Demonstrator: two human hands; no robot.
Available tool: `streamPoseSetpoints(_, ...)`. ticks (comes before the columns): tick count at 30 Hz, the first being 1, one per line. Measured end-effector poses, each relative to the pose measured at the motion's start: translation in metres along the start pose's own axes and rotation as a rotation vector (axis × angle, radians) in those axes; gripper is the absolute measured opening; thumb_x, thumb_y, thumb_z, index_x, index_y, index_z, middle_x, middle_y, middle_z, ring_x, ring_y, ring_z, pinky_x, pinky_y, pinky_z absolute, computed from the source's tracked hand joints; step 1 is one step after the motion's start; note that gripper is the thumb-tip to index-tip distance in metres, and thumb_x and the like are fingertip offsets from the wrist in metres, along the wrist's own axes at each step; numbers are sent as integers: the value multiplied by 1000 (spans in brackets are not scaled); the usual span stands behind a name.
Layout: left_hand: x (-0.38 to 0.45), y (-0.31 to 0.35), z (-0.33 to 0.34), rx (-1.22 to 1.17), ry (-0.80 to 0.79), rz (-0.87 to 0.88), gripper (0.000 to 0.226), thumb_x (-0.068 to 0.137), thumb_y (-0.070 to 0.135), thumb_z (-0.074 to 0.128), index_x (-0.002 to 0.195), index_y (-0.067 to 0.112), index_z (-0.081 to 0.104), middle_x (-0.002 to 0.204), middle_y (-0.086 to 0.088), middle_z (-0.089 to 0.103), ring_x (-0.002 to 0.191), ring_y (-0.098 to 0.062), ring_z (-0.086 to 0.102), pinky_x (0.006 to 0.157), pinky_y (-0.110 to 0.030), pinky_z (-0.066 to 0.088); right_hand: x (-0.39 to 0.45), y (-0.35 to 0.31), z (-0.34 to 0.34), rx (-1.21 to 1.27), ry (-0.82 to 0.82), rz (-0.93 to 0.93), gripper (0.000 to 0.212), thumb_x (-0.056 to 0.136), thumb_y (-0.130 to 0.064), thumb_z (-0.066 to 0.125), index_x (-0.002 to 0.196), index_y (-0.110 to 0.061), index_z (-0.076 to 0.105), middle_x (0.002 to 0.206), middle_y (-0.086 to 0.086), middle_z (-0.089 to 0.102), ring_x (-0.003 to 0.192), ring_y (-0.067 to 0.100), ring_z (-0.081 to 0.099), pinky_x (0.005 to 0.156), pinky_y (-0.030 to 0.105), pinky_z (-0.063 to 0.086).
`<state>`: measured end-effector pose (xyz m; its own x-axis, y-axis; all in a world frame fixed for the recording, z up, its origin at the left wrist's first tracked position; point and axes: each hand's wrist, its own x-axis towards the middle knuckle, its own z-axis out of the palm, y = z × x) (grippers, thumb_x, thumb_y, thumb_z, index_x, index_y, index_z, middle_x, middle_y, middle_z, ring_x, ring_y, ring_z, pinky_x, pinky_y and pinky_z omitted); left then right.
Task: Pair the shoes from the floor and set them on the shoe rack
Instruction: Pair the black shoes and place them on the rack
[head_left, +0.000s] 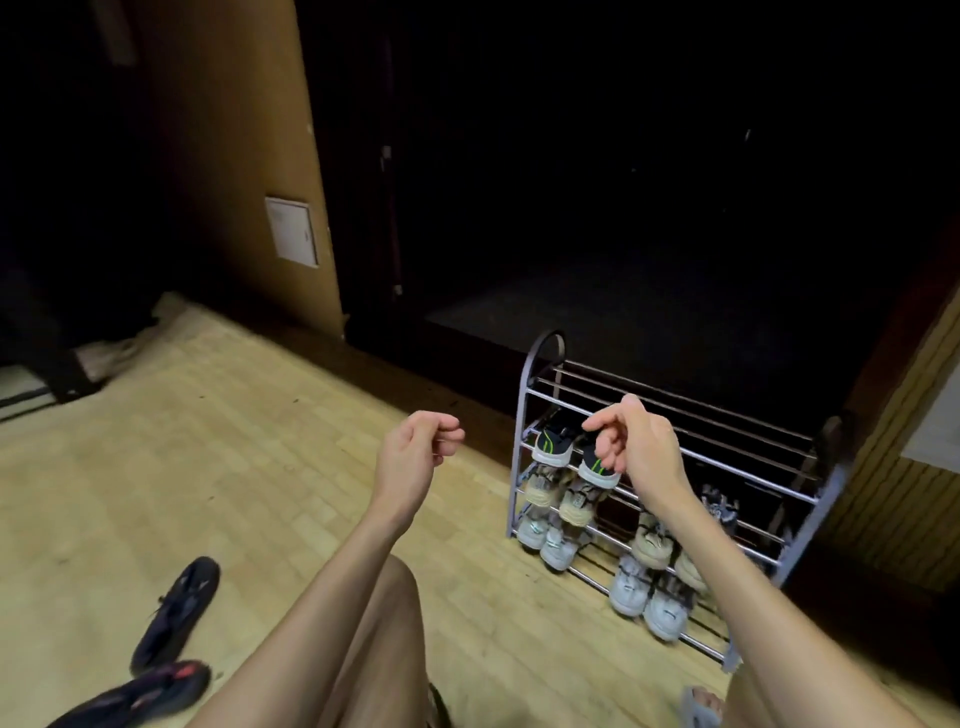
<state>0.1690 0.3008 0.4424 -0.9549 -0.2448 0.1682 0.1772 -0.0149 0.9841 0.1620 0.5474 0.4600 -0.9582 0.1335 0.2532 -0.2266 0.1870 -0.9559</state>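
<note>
Both hands empty, one dark pair left on the floor, rack partly filled.

Left hand (415, 452) and right hand (631, 441) are held loosely curled with nothing gripped; the right is seen in front of the shoe rack (540, 395), near the green-striped pair (553, 444). Two dark shoes (174, 616) are left near left, well apart from the rack, toes splayed. Risk judged: a mismatched grab in dim light, or a shoe slipping between the rack's thin bars if set askew.
</note>
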Motion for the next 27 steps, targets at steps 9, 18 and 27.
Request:
streamPoseSetpoints(9, -8, 7, -121, -3, 253, 17, 30, 97, 14, 42, 85, 15, 70, 83, 0, 73, 71, -10, 60, 69, -24, 46, -5, -26, 120, 38, -257, -23, 49, 106, -28, 30, 89, -9, 71, 71, 9, 64, 62, 18, 54, 52, 26, 40)
streamPoseSetpoints(18, -11, -22, -205, -33, 349, -39, 28, 96, 15, 43, 86, 14, 69, 82, -1, 73, 68, -10, 59, 68, -25, 45, -22, -12, 237, -4, -409, 41, 44, 98, -38, 36, 91, -15, 73, 81, 5, 71, 71, 13, 60, 58, 28, 44)
streamPoseSetpoints(27, -6, -49, -290, -22, 522, -118, 29, 96, 16, 43, 83, 14, 69, 79, -2, 72, 64, -12, 57, 64, -26, 43, -21, -8, 312, -30, -499, 77, 43, 103, -30, 34, 96, -10, 72, 87, 12, 70, 71, 13, 58, 59, 27, 44)
